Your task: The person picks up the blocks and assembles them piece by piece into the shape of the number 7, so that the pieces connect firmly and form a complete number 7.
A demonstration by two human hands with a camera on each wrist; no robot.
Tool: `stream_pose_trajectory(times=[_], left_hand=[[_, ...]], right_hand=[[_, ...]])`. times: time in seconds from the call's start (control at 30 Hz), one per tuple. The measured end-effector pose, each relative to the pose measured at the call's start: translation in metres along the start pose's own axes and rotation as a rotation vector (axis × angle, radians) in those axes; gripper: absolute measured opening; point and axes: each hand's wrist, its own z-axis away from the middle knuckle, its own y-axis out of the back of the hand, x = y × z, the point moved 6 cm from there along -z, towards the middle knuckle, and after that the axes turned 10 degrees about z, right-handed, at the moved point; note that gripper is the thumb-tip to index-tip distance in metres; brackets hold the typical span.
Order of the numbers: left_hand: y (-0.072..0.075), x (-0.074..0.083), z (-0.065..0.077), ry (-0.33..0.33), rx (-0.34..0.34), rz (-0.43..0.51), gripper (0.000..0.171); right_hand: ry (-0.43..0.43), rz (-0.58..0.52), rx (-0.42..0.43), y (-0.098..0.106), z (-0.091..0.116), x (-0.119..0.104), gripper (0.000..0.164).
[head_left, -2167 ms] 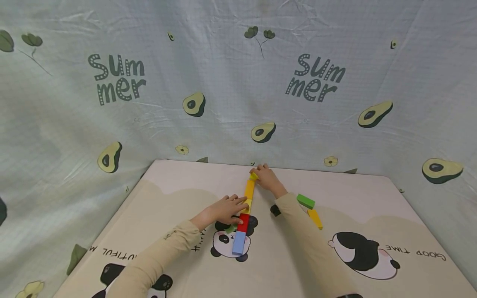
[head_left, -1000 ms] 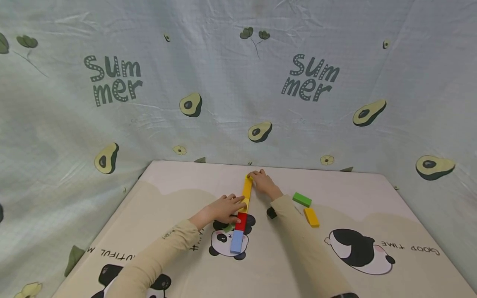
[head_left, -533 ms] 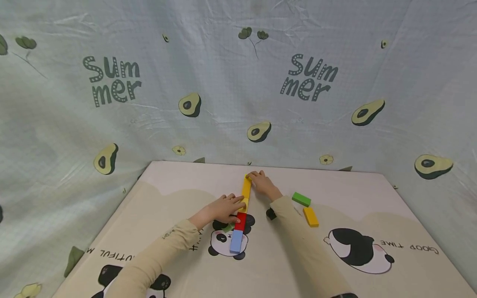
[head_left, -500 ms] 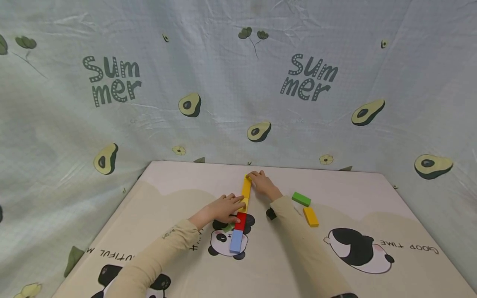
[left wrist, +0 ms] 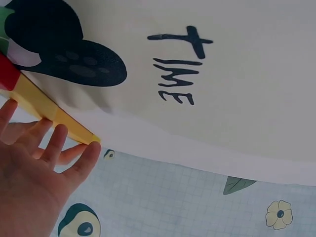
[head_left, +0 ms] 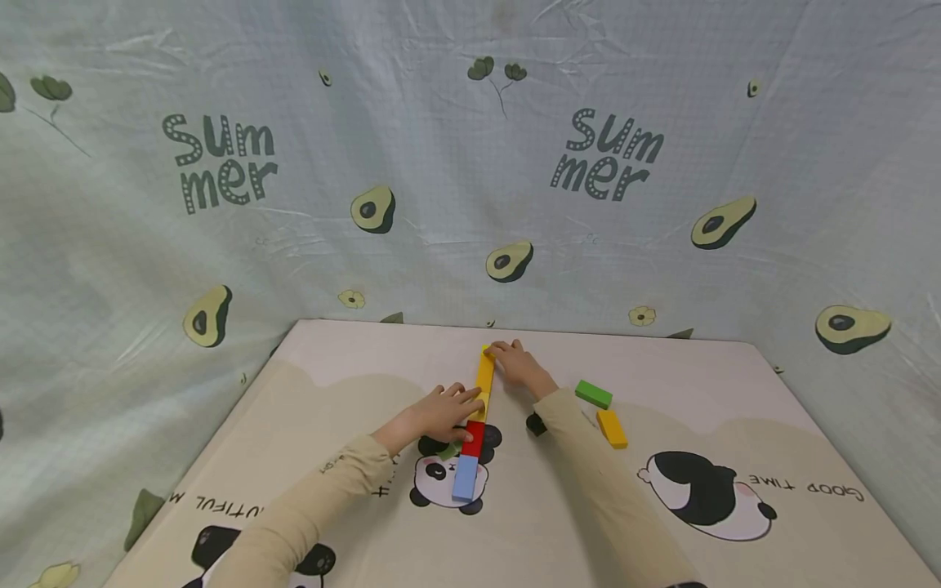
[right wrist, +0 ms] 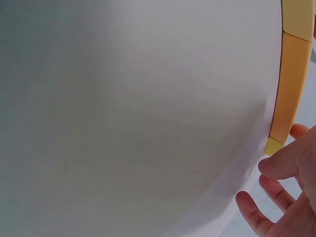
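So, my left hand (head_left: 439, 415) was spread, fingertips on the block row (head_left: 474, 441) just below frame centre, gripping nothing. Right hand (head_left: 518, 366) half-curled at the row's upper end; couldn't tell if pinching. Risk: uneven end push, row buckles sideways.

The sleeves (head_left: 316, 498) are long, beige and creased

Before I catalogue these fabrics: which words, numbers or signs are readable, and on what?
"SUMMER": twice, backdrop cloth.
"GOOD TIME": table cover, upside down.
"UTIFUL", then M or W: same cover, start hidden by left sleeve.
"TIME": same cover, left wrist view.
Too small: prints on left sleeve, beside right sleeve.
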Motion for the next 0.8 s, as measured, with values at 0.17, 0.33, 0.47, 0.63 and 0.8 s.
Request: stream_pose_trajectory(times=[0.17, 0.33, 0.47, 0.63, 0.8], left_hand=[[-0.002, -0.001, -0.002, 0.0, -0.01, -0.009, 0.053], [-0.002, -0.001, -0.004, 0.003, -0.017, -0.008, 0.053], [-0.001, -0.001, -0.005, 0.0, -0.015, 0.001, 0.051], [-0.001, -0.001, -0.005, -0.008, -0.012, 0.008, 0.05], [-0.001, -0.002, -0.005, -0.014, -0.007, 0.01, 0.051]], right_hand=[[0.009, 0.014, 0.002, -0.001, 0.004, -0.001, 0.039], [-0.002, 0.028, -0.014, 0.0, 0.007, 0.0, 0.044], [0.002, 0.034, -0.019, 0.003, 0.008, 0.0, 0.043], [0.032, 0.096, 0.009, 0.003, 0.009, 0.002, 0.041], [0.075, 0.12, 0.057, 0.008, 0.013, 0.006, 0.042]])
